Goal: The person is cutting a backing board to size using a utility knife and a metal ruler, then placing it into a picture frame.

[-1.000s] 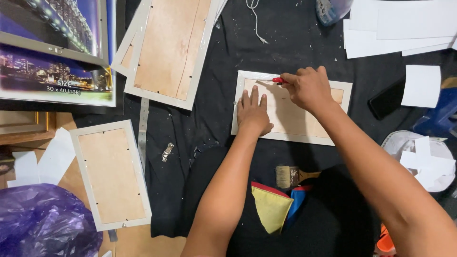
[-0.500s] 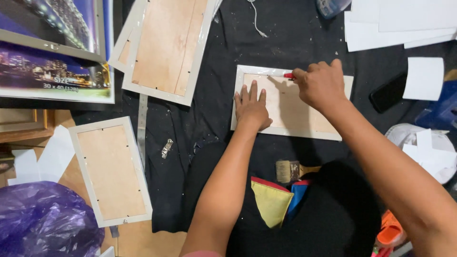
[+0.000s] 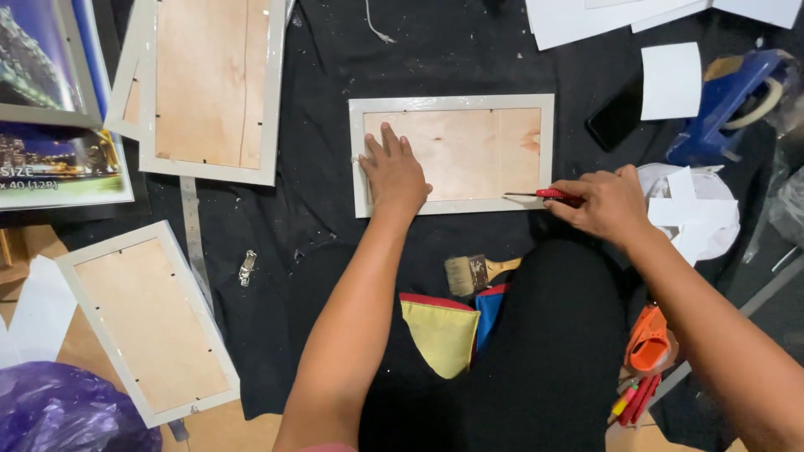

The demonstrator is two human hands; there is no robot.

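A small white picture frame [image 3: 452, 102] lies face down on black cloth, its plywood backing up. My left hand [image 3: 392, 172] presses flat on the frame's left end, fingers spread. My right hand [image 3: 605, 203] grips a red-handled screwdriver [image 3: 548, 194] whose thin metal tip points left along the frame's lower right edge.
Two more face-down frames lie at upper left [image 3: 209, 88] and lower left [image 3: 146, 322]. A paintbrush [image 3: 473, 272] and a yellow cloth [image 3: 440, 331] lie by my knee. White paper sheets [image 3: 670, 79], a blue tape dispenser [image 3: 724, 105], a dark phone [image 3: 615, 117] and an orange tool [image 3: 649, 343] are at right. A purple bag [image 3: 59, 410] sits at lower left.
My right hand has carried the screwdriver from the frame's top edge down to its lower right edge. The view has shifted, and my left hand has stayed pressed on the frame.
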